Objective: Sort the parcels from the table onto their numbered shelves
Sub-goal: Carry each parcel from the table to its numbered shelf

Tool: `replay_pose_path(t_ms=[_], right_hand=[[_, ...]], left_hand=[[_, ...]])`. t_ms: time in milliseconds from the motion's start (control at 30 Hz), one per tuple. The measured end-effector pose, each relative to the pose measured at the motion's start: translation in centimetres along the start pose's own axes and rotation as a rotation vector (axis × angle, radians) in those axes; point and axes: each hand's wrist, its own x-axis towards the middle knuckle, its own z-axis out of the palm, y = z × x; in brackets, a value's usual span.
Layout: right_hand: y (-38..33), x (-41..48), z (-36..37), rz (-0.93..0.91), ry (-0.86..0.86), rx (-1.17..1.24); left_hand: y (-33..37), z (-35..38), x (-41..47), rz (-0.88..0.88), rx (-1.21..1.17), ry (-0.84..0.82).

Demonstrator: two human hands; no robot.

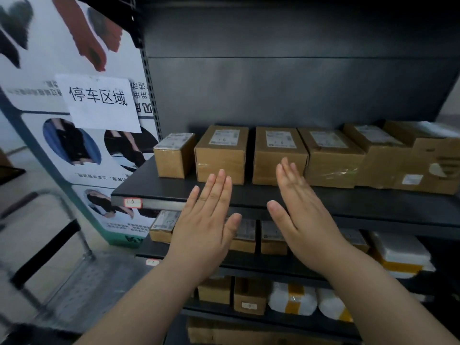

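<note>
- Both hands are empty: left hand (pixel 206 220) and right hand (pixel 298 207) hover with fingers straight and together, palms facing, over the front edge of the shelf (pixel 249 193)
- Likely spaced to flank a parcel (pixel 273 158) in the row; its label faces up, long axis running toward the shelf back

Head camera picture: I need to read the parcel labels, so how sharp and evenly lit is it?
Head view: labels on the top-shelf boxes are soft, print mostly unreadable; the chair at lower left is smeared by motion blur; the shelf edge bows from wide-angle distortion; the lower shelves sit in shadow.
</note>
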Motion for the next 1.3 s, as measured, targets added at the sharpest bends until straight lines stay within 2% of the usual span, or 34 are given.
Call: replay_pose_path(t_ms=[133, 300, 467, 767, 933, 1067, 1300], right_hand=[[1.0, 4.1, -1.0, -0.044, -0.001, 0.046], [1.2, 9.2, -1.0, -0.078, -0.084, 0.132], [0.5, 13.2, 1.3, -0.14, -0.105, 0.099], [-1.1, 18.9, 4.5, -0.048, -0.068, 0.007], [-1.4, 21.3, 6.3, 0.056, -0.056, -0.11], [-1.6, 22.6, 8.6, 0.118, -0.104, -0.283], [-2.5, 24.4, 9.7, 0.154, -0.082, -0.284]], left_hand=[[-1.3, 0.8, 3.4, -0.032, 0.044, 0.021], [-4.1, 0.9, 6.1, -0.106, 0.083, 0.029], [-7.0, 1.1, 6.7, -0.161, 0.139, -0.003], [-13.9, 2.4, 11.5, -0.153, 0.121, -0.13], [-17.7, 4.2, 14.0, -0.174, 0.211, -0.333], [-20.0, 5.8, 15.0, -0.202, 0.132, -0.336], [-23.2, 6.4, 16.7, -0.151, 0.101, -0.345]])
